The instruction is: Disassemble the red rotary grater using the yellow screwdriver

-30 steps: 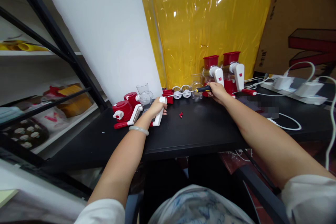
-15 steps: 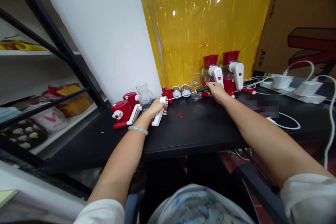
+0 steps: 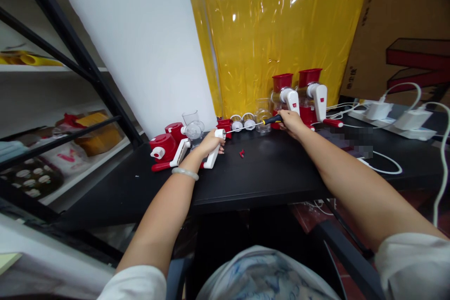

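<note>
My left hand (image 3: 210,143) is closed around a white crank handle (image 3: 212,157), its round hollow end turned to the right. In my right hand (image 3: 290,120) is a screwdriver (image 3: 272,120) with a black and yellow grip, held nearly level. Its long thin shaft points left to the open end of the crank handle; whether the tip touches anything inside cannot be seen. A small red piece (image 3: 242,153) lies on the black table (image 3: 267,168) in front of the hands. Just behind the shaft stand two metal drums (image 3: 249,122) and a clear plastic housing (image 3: 263,115).
Red bases (image 3: 164,146) and a clear hopper (image 3: 192,125) stand at left, beside another white crank (image 3: 180,152). Two red-and-white rotary graters (image 3: 318,96) stand at the back right. A power strip (image 3: 393,124) with white plugs and cables lies further right. Shelves (image 3: 94,168) flank the left side.
The screwdriver and my right hand have shifted very slightly to the right. My left hand keeps its hold on the crank handle, and the other things stay put.
</note>
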{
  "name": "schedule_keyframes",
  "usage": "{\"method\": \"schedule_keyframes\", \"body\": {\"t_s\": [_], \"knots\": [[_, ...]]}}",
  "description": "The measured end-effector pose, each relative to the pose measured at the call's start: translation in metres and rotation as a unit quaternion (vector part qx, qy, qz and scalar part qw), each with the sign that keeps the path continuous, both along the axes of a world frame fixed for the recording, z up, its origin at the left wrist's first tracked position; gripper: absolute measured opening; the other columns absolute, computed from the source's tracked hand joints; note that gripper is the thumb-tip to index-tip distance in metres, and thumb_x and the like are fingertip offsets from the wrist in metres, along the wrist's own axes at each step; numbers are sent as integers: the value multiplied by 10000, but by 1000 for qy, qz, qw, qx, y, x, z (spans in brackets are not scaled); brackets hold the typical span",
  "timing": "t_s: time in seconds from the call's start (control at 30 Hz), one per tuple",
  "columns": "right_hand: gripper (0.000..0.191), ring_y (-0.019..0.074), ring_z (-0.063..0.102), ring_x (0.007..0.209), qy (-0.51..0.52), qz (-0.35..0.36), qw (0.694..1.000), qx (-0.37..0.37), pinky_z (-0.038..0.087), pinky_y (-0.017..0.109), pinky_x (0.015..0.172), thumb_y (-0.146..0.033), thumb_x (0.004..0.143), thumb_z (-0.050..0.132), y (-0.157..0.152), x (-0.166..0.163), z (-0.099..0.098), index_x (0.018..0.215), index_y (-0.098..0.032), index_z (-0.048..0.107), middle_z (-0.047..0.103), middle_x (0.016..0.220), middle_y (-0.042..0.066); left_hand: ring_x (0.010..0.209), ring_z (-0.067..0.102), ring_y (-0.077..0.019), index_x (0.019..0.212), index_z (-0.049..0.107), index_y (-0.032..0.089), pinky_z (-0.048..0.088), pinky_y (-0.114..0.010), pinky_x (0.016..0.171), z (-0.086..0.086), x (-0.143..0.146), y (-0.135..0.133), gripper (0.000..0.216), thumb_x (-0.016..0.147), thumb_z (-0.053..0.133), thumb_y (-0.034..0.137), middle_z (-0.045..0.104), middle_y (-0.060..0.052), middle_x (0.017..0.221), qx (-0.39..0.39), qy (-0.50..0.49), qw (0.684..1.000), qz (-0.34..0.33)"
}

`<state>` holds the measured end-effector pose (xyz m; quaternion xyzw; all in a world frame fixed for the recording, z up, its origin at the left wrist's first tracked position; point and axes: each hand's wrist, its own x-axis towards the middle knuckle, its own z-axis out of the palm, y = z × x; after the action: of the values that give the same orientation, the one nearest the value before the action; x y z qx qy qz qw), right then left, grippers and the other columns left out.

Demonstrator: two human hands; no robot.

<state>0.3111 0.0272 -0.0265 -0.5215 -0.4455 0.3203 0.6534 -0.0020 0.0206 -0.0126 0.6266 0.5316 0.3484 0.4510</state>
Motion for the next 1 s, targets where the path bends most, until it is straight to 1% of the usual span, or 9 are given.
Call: {"method": "schedule_keyframes", "body": {"t_s": [0.17, 0.33, 0.43, 0.53, 0.6, 0.7, 0.8, 0.9, 1.0], "knots": [[238, 107, 384, 311, 15, -49, 998, -25, 296, 216, 302, -311, 803, 640, 6, 7, 0, 616, -217, 528, 405, 369, -34, 576, 614, -144, 1058, 472, 208, 570, -298, 577, 1, 0, -2, 400, 732, 650, 58, 590, 9, 734, 19, -3, 1000, -20], [223, 130, 452, 350, 1, -106, 993, -49, 318, 229, 306, -293, 766, 665, 11, 13, 0, 590, -208, 558, 460, 399, -7, 749, 666, -175, 1053, 499, 189, 592, -315, 662, -3, -1, 3, 454, 687, 709, 25, 624, -30, 870, 69, 9, 998, -11], [226, 122, 443, 353, -26, -117, 991, -53, 309, 229, 307, -298, 762, 673, 10, 14, 0, 582, -196, 583, 473, 409, 0, 803, 682, -222, 978, 557, 167, 593, -370, 743, -6, -4, 8, 340, 694, 709, 59, 652, -63, 899, 119, 114, 986, 31], [229, 124, 455, 364, -42, -115, 990, -65, 334, 229, 323, -308, 768, 667, 8, 14, -1, 584, -189, 600, 482, 413, 3, 931, 696, -297, 896, 611, 166, 547, -412, 903, -6, -8, 10, 264, 677, 740, 96, 691, -91, 892, 190, 238, 952, 37], [224, 127, 470, 376, -54, -111, 990, -69, 344, 228, 337, -297, 774, 653, 7, 13, -1, 586, -186, 603, 491, 418, 6, 1042, 684, -339, 968, 636, 169, 512, -416, 970, -5, -10, 10, 351, 648, 763, 98, 715, -115, 950, 223, 277, 934, 37], [228, 120, 454, 373, -73, -106, 989, -70, 330, 229, 349, -285, 787, 633, 7, 12, -2, 586, -183, 598, 479, 417, -2, 1111, 669, -378, 1178, 614, 151, 498, -427, 983, -7, -11, 9, 558, 644, 769, 103, 720, -172, 1071, 235, 315, 919, 34], [222, 115, 428, 372, -81, -108, 988, -73, 321, 233, 362, -300, 804, 619, 8, 11, -5, 620, -175, 613, 453, 416, -18, 1133, 657, -391, 1224, 614, 121, 492, -429, 984, -9, -11, 8, 563, 680, 756, 135, 701, -211, 1153, 220, 375, 901, 10], [208, 117, 444, 396, -88, -113, 987, -75, 318, 229, 380, -298, 810, 606, 10, 11, -6, 658, -160, 634, 459, 431, -19, 1180, 624, -369, 1312, 583, 119, 474, -427, 1010, -8, -10, 5, 625, 716, 756, 190, 659, -204, 1245, 220, 415, 883, -4], [196, 113, 443, 400, -84, -122, 986, -72, 307, 222, 386, -288, 801, 610, 9, 11, -6, 662, -153, 639, 444, 422, -24, 1270, 534, -356, 1358, 581, 194, 435, -463, 1061, -4, -7, 1, 659, 741, 781, 307, 594, -152, 1321, 283, 404, 869, -33]]}}
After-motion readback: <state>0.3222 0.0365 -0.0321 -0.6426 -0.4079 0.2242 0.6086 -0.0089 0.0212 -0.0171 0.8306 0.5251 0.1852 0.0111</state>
